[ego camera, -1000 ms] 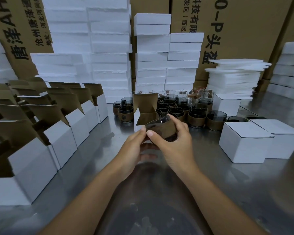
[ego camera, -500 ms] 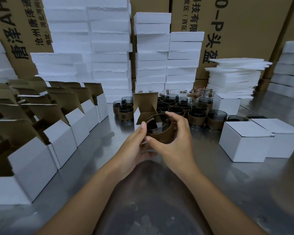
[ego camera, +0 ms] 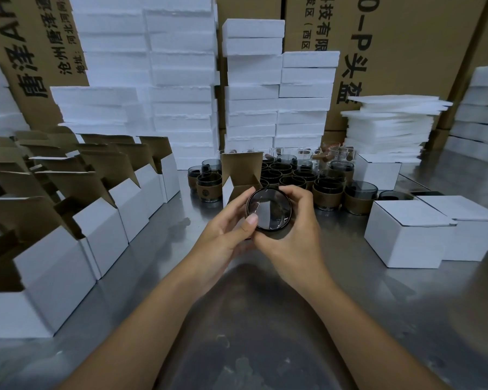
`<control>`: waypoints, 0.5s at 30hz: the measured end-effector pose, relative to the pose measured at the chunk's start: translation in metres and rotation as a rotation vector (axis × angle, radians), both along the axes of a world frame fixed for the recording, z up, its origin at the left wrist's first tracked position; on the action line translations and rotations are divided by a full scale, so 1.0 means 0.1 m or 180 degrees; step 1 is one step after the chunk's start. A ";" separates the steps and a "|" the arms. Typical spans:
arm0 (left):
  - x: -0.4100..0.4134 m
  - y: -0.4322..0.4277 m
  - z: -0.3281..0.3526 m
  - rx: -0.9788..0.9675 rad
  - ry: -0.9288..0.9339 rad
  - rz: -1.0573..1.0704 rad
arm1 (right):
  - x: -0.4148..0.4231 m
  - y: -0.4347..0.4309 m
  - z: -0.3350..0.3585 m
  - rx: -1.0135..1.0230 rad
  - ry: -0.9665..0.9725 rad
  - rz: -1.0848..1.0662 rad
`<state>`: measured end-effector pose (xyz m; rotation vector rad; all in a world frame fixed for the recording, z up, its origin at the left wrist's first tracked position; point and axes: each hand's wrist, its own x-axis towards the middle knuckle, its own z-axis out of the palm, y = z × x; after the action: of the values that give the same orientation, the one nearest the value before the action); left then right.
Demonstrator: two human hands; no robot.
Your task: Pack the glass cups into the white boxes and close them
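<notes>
Both hands hold one dark glass cup (ego camera: 268, 209) above the steel table, its round end turned toward me. My left hand (ego camera: 226, 229) pinches its left rim, thumb on the near edge. My right hand (ego camera: 296, 229) curls round its right side and underside. Just behind the cup stands an open white box (ego camera: 238, 178) with its brown flap raised. Several more glass cups with brown sleeves (ego camera: 316, 181) cluster behind it. Two shut white boxes (ego camera: 406, 232) sit at the right.
A row of open white boxes (ego camera: 104, 209) with raised brown flaps lines the left side. Stacks of white foam blocks (ego camera: 251, 88) and foam sheets (ego camera: 389, 125) stand at the back before large cardboard cartons (ego camera: 406, 46). Steel table (ego camera: 181, 277).
The cup has been tipped from lying sideways until its round end faces me. Both hands stayed on it and barely shifted.
</notes>
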<state>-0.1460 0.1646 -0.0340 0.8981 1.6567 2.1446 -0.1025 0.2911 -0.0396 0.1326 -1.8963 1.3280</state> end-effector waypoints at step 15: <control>0.00 0.04 -0.02 -0.0356 -0.0110 0.0284 | 0.00 0.08 0.11 -0.1310 -0.0789 0.0568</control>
<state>-0.1463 0.1682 -0.0365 0.7643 1.8112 2.0875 -0.1022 0.2993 -0.0284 -0.0783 -1.7956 1.9026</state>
